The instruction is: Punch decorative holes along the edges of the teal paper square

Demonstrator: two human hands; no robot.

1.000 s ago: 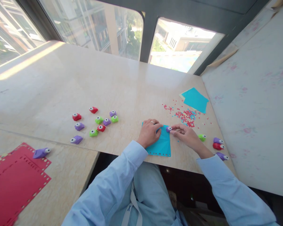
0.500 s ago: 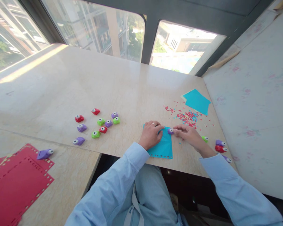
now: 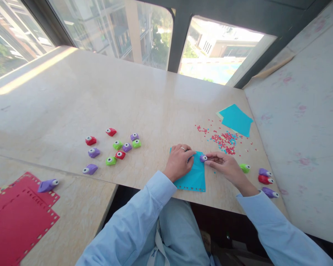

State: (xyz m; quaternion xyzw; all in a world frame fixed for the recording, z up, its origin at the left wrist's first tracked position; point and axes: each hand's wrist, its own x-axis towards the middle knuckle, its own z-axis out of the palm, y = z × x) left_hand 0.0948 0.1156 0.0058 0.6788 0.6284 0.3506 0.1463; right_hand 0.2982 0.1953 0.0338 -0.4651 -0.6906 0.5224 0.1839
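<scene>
A sheet of blue paper point(image 3: 192, 181) lies near the front edge of the table, with a row of punched holes along its near edge. My left hand point(image 3: 180, 162) presses down on it with bent fingers, a ring on one of them. At the sheet's right edge sits a small purple craft punch point(image 3: 203, 158). My right hand point(image 3: 223, 164) grips that punch between thumb and fingers. What the punch covers of the paper is hidden.
Several red, green and purple punches point(image 3: 120, 154) stand to the left, others point(image 3: 265, 180) at the right by the wall. Red and blue paper bits point(image 3: 224, 141) are scattered beyond my right hand, near more blue sheets point(image 3: 235, 120). Punched red sheets point(image 3: 13, 225) lie at lower left.
The view has shifted slightly. My left hand stays on the blue paper, and my right hand keeps the purple punch at its right edge, its fingers a little differently bent.
</scene>
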